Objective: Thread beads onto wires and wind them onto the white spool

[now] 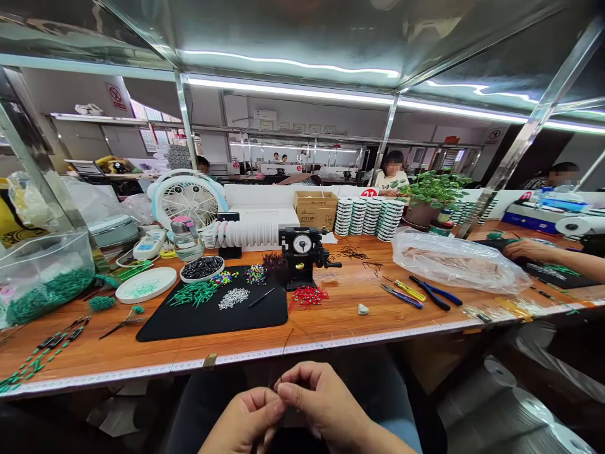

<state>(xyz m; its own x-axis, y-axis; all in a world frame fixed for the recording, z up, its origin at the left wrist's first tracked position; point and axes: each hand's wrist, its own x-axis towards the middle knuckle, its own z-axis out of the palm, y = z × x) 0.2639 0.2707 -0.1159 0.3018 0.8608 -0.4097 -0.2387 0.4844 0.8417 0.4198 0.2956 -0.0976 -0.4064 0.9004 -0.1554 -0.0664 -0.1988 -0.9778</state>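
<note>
The thread [285, 341] is very thin and dark, in the lower middle of the frame. It is pinched in the fingertips of the left hand [248, 417] and the right hand [322, 398], below the front edge of the bench [340, 318]. From there a fine length rises, slightly bent, across the view of that edge. Most of the held part is hidden by the fingers, and its lower end cannot be made out.

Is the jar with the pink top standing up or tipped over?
Upright: the jar has its pink top above its clear body.
</note>
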